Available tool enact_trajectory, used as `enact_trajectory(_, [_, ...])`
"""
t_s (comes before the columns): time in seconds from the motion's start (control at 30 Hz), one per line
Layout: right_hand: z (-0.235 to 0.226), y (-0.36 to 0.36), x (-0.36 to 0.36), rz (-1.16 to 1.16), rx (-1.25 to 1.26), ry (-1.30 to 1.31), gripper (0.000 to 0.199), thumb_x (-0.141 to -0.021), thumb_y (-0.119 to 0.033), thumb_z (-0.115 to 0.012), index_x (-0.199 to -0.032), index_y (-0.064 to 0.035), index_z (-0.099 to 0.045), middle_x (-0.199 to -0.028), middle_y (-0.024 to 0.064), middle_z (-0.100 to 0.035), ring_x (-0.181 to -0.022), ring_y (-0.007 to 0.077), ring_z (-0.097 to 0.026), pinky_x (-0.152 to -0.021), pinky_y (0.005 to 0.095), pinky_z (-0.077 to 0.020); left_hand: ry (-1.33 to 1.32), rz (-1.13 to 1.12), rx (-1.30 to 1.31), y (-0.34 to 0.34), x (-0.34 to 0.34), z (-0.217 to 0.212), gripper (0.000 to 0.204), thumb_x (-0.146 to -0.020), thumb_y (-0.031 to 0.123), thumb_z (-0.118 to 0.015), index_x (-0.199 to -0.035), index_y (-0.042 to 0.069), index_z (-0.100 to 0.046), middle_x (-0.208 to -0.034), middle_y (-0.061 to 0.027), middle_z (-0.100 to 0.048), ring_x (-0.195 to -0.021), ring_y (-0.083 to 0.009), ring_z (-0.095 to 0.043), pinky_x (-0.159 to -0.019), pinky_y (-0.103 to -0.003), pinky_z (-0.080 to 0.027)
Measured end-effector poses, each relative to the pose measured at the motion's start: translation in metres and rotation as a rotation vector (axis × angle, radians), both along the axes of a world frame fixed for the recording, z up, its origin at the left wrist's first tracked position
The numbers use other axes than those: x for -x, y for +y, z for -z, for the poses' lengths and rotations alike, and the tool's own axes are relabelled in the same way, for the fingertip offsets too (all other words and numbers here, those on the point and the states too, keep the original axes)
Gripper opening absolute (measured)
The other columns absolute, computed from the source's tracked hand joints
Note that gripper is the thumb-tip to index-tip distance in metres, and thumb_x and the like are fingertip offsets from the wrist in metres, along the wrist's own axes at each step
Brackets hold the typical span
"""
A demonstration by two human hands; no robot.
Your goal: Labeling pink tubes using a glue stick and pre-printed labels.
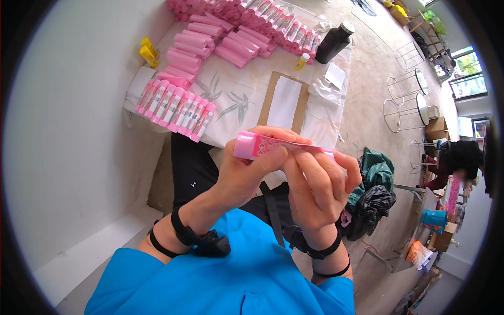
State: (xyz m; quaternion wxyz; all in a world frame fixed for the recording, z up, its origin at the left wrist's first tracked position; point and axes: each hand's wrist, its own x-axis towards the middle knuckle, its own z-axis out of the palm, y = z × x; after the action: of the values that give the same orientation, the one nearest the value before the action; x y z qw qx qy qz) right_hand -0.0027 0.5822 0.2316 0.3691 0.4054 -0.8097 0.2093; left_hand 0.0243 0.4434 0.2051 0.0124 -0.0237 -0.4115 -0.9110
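Between both hands, above my lap, is a pink roll [247, 145] with a printed pink label band. My left hand [239, 170] grips its left part, thumb along the near side and fingers behind. My right hand [317, 184] pinches the right part, where a thin pink edge shows. The fingers cover much of the roll's middle. Beyond my left hand, a row of labelled pink rolls [176, 107] lies at the table's near left. Past my hands, a brown board [268, 100] carries a white paper sheet [286, 100].
Plain pink rolls [239, 47] are piled on the covered table [247, 79]. Near them stand a black bottle [334, 43], a white-capped yellow tube [301, 62] and yellow containers [149, 52]. Dark bags [375, 205] lie at right. A wall [79, 121] borders the left; another person [459, 160] is far right.
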Motion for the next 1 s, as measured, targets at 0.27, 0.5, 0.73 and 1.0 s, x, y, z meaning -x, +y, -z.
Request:
enact_trajectory(0.27, [0.008,0.006,-0.014,0.187,0.018,0.049,0.023,-0.067,-0.027,-0.082,-0.089,-0.0211,-0.075,-0.120,0.0061,-0.056,-0.114,0.0274,-0.050,-0.100,0.0475,-0.0386,0.038,-0.147,-0.109,0.022,-0.010,0.001,0.017,-0.095,0.007,-0.056,-0.106,-0.004,-0.062,-0.110,-0.0172,-0.065,-0.103,-0.0230,-0.065,-0.091,-0.036,-0.053])
enact_trajectory(0.5, [0.019,0.025,-0.031,0.314,0.134,0.039,0.032,-0.067,-0.046,-0.083,-0.088,-0.0234,-0.073,-0.138,0.0202,-0.040,-0.125,0.0360,-0.039,-0.098,0.0502,-0.0386,0.105,-0.020,-0.130,0.036,-0.010,-0.005,0.015,-0.093,0.003,-0.058,-0.106,-0.005,-0.061,-0.109,-0.0191,-0.065,-0.106,-0.0264,-0.063,-0.095,-0.041,-0.050])
enact_trajectory(0.73, [0.023,0.051,-0.040,0.263,0.117,0.099,0.049,-0.072,-0.054,-0.077,-0.104,-0.0190,-0.067,-0.146,0.0224,-0.031,-0.131,0.0366,-0.033,-0.103,0.0476,-0.0333,-0.037,0.032,-0.045,0.043,-0.019,-0.014,0.021,-0.095,0.021,-0.057,-0.105,0.003,-0.061,-0.107,-0.0179,-0.064,-0.111,-0.0334,-0.061,-0.094,-0.046,-0.051])
enact_trajectory(1.0, [0.007,0.055,-0.027,-0.322,1.051,-1.215,0.074,-0.078,-0.004,-0.078,-0.140,0.0022,-0.038,-0.133,0.0172,-0.046,-0.102,0.0194,-0.060,-0.085,0.0297,-0.0518,-0.256,-0.016,0.027,0.031,-0.018,0.000,0.037,-0.098,0.033,-0.050,-0.109,-0.001,-0.061,-0.109,-0.0163,-0.065,-0.104,-0.0246,-0.065,-0.089,-0.037,-0.055])
